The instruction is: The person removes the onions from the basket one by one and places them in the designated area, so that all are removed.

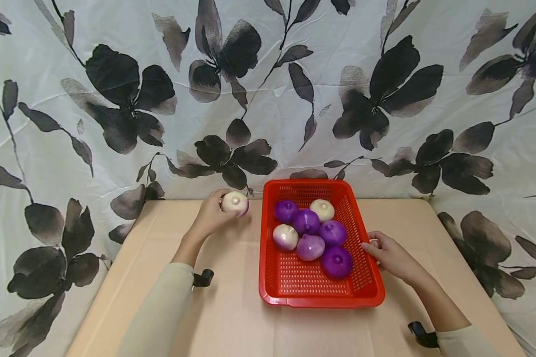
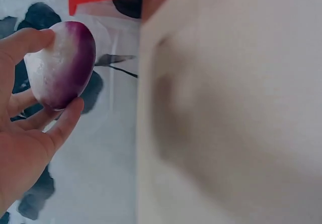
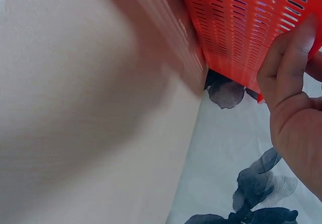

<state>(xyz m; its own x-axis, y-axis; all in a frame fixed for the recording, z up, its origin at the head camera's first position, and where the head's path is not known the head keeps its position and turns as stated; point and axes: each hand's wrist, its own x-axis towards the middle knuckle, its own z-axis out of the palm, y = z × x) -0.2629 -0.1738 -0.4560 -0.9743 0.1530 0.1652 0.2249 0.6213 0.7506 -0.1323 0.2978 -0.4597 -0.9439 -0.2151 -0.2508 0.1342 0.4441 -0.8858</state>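
In the head view my left hand (image 1: 213,214) holds a white-and-purple onion (image 1: 234,203) above the table, left of the red plastic basket (image 1: 277,297). The left wrist view shows the thumb and fingers around that onion (image 2: 65,65), its purple side facing outward. My right hand (image 1: 390,254) grips the basket's right rim; close up in the right wrist view, the fingers (image 3: 292,65) are at the slotted side wall (image 3: 226,27). Inside the basket lie several purple onions (image 1: 306,221) and two paler ones, a whitish onion (image 1: 322,210) at the back and a white-purple onion (image 1: 286,237) at the left.
The basket stands on a light wooden-looking table (image 1: 232,307). Behind the table hangs a white cloth (image 1: 295,124) printed with dark flowers. A black strap-mounted device sits at each wrist, on the left (image 1: 203,278) and right (image 1: 422,335).
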